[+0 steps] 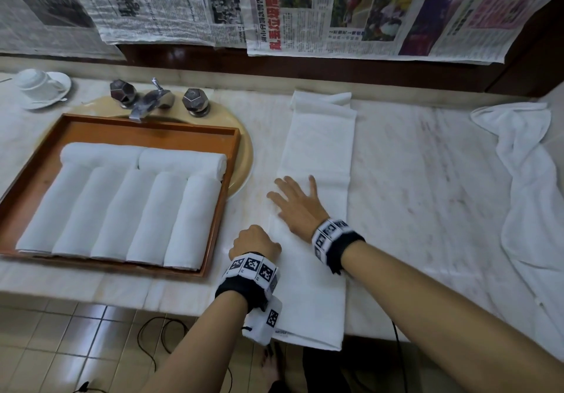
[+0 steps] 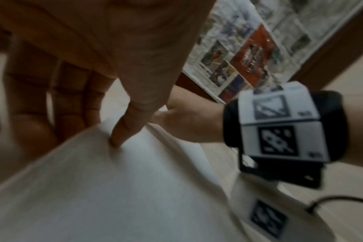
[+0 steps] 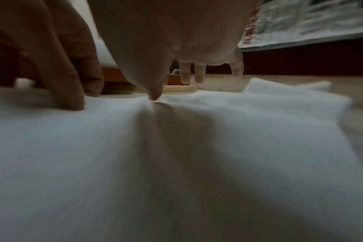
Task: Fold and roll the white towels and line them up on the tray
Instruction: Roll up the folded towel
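Newspapered wall (image 1: 351, 10) — print perhaps Chinese, folded towel (image 1: 317, 154)

The folded towel (image 1: 317, 154), the rolled towels (image 1: 122, 209) and the crumpled towel (image 1: 525, 160) are all plain white, and the tray (image 1: 225, 185) holding the rolls is orange-brown wood. The desk (image 1: 427, 179) is pale cream marble with faint pinkish veins, while the basin (image 1: 244, 154) is beige with dark metallic taps (image 1: 195, 101). Both wristbands (image 1: 332, 240) are black, carrying white squares printed with black pixel-like markers, and the newspapers (image 1: 366, 10) show grey print with red, purple and green pictures.
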